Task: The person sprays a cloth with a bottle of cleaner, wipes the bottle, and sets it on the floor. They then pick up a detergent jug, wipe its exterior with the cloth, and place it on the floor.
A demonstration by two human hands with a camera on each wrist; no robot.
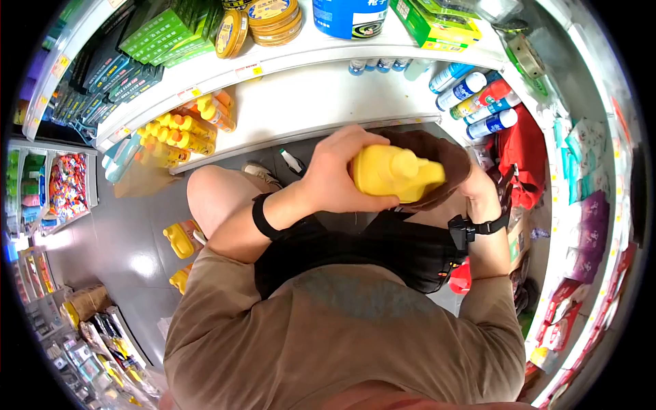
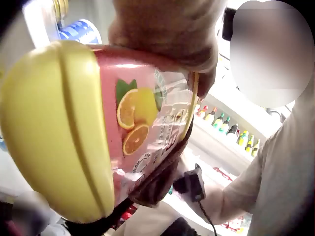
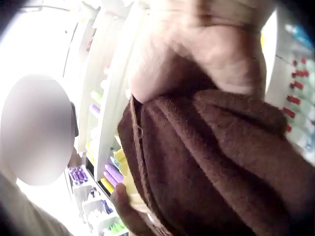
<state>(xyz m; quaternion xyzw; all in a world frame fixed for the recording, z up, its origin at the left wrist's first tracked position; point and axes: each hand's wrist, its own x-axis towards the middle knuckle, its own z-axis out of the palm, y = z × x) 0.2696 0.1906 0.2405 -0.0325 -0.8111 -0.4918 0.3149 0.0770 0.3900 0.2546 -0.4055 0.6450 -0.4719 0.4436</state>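
Note:
In the head view the left hand [image 1: 335, 171] grips a yellow bottle [image 1: 393, 174] with thumb and fingers around its body, cap side toward the camera. A dark brown cloth [image 1: 447, 157] lies against the bottle's far and right sides. The right hand [image 1: 478, 188] is partly hidden behind this cloth. In the left wrist view the bottle [image 2: 59, 132] shows its base and a pink label with orange slices, the hand [image 2: 165, 29] over it. The right wrist view shows the right hand [image 3: 206, 54] holding the folded brown cloth [image 3: 206, 147].
A white shelf [image 1: 307, 102] stands in front, with yellow-capped bottles [image 1: 174, 137] at its left and spray cans [image 1: 468, 99] at its right. More yellow bottles [image 1: 179, 239] are on the grey floor [image 1: 130, 246] at the left. A red cloth item [image 1: 523, 164] hangs at the right.

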